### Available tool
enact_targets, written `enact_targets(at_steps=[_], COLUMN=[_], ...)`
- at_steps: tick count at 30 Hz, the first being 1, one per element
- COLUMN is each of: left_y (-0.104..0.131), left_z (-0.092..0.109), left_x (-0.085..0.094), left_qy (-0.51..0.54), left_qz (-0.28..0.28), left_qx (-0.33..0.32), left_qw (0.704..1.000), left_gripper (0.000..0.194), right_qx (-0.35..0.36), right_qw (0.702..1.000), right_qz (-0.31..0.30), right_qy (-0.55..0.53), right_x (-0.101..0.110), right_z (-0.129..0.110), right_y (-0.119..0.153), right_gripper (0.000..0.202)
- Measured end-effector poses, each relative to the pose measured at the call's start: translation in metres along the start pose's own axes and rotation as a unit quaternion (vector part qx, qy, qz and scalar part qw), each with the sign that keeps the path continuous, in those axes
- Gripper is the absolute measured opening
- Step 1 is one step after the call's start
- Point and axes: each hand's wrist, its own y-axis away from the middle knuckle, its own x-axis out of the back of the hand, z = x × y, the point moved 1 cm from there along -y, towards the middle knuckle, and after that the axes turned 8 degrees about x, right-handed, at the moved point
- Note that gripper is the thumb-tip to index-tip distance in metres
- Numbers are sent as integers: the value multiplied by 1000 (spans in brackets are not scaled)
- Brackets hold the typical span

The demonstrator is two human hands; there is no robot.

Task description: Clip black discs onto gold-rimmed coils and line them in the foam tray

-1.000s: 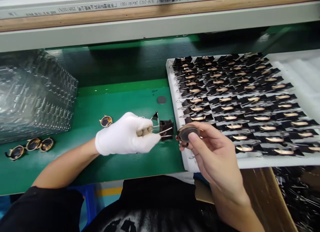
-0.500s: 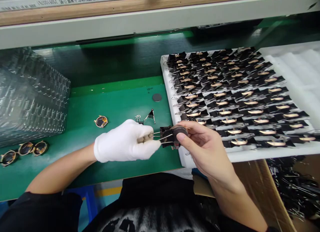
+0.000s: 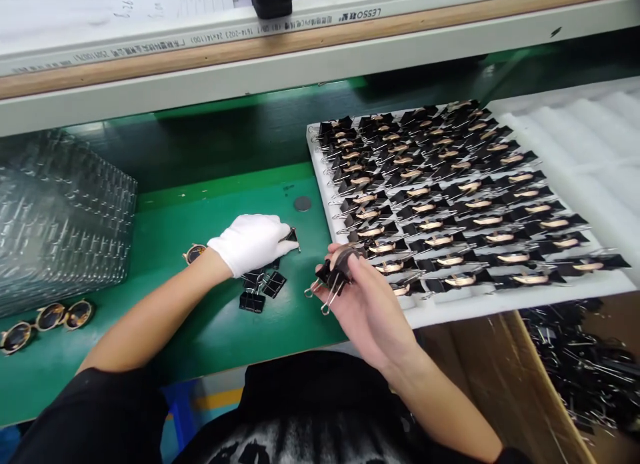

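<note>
My left hand (image 3: 255,243), in a white glove, reaches over the green table and pinches a black binder clip (image 3: 293,235) at its fingertips. More black binder clips (image 3: 253,301) lie just below that hand. Bare-skinned, my right hand (image 3: 373,304) holds a binder clip (image 3: 336,277) clamped on a dark round disc (image 3: 345,256); its wire handles point down and left. Anything else inside that clip is hidden by my fingers. A gold-rimmed watch case (image 3: 194,253) sits partly behind my left wrist.
At right, a white foam tray (image 3: 320,184) carries rows of clipped watch cases. A grey disc (image 3: 302,203) lies on the table (image 3: 200,344). Stacked clear plastic trays (image 3: 65,217) stand left, near several watch cases (image 3: 50,316). Below right is a box of binder clips (image 3: 585,371).
My left hand has let go of the clip handles at my right hand and moved up-left to another clip. My right hand has shifted slightly left, still holding the clipped disc.
</note>
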Motion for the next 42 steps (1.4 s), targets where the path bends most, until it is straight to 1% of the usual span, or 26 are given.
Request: enact_targets(at_steps=[1, 2, 4, 6, 7, 8, 10, 12, 13, 16, 19, 21, 24, 26, 27, 29, 31, 32, 34, 35, 36, 37, 38, 39, 40, 42], left_y=[1, 2, 8, 17, 22, 26, 35, 40, 42, 44, 47, 51, 55, 55, 55, 53, 52, 52, 54, 56, 58, 60, 61, 62, 61, 60], left_z=[-1, -3, -6, -7, -8, -8, -7, -7, -7, -8, -6, -2, 5, 8, 10, 13, 16, 17, 17, 16, 15, 13, 10, 8, 7, 7], left_x=[0, 1, 6, 13, 18, 22, 28, 32, 34, 35, 36, 37, 36, 35, 34, 31, 29, 29, 30, 31, 33, 35, 37, 38, 39, 37], left_qy=[-12, -25, -36, 23, 80, 145, 259, 323, 343, 395, 434, 427, 404, 411, 414, 403, 371, 349, 305, 289, 285, 292, 308, 326, 339, 340], left_qz=[3, 19, 80, 137, 146, 139, 98, 62, 53, 42, 33, 28, 11, 8, 14, 47, 86, 95, 85, 64, 38, 12, -1, 6, 29, 87], left_qx=[-10, -9, 15, 40, 40, 26, -33, -94, -112, -122, -128, -113, -52, -38, -43, -51, -49, -47, -50, -61, -81, -105, -124, -127, -111, -50], left_qw=[1000, 999, 996, 989, 985, 979, 960, 940, 931, 910, 891, 897, 913, 911, 909, 912, 923, 931, 947, 953, 955, 951, 943, 937, 934, 935], left_gripper=[42, 39, 36, 38, 40, 41, 42, 43, 44, 45, 47, 46, 47, 49, 49, 49, 51, 51, 49, 46, 43, 39, 36, 34, 33, 38], right_qx=[-6, -4, 21, 55, 72, 89, 125, 144, 140, 118, 145, 186, 231, 229, 224, 209, 201, 201, 203, 206, 208, 210, 210, 207, 198, 169], right_qw=[1000, 1000, 998, 992, 988, 983, 971, 961, 960, 963, 956, 941, 919, 918, 919, 923, 921, 919, 913, 912, 912, 916, 922, 931, 941, 962], right_qz=[0, -4, -16, -32, -39, -48, -68, -97, -112, -139, -141, -140, -134, -138, -146, -170, -203, -217, -233, -233, -229, -223, -214, -203, -189, -153], right_qy=[3, 13, 56, 110, 133, 155, 194, 215, 216, 198, 213, 245, 289, 295, 291, 276, 264, 262, 265, 267, 267, 261, 246, 224, 198, 149], right_x=[0, 1, 3, 6, 7, 8, 10, 10, 10, 10, 8, 6, 5, 7, 8, 9, 10, 10, 11, 11, 12, 13, 14, 14, 14, 13], right_z=[1, 1, 2, 3, 4, 6, 8, 10, 11, 11, 8, 6, 3, 2, 1, 1, 1, 2, 2, 1, 1, 1, 1, 1, 1, 2], right_y=[1, 1, 2, 1, 1, 1, 1, 2, 3, 5, 6, 6, 7, 8, 8, 9, 9, 8, 7, 6, 5, 5, 4, 4, 5, 6], right_gripper=[18, 18, 20, 21, 21, 20, 16, 14, 14, 15, 14, 14, 16, 18, 18, 19, 20, 21, 22, 22, 22, 22, 21, 20, 17, 14])
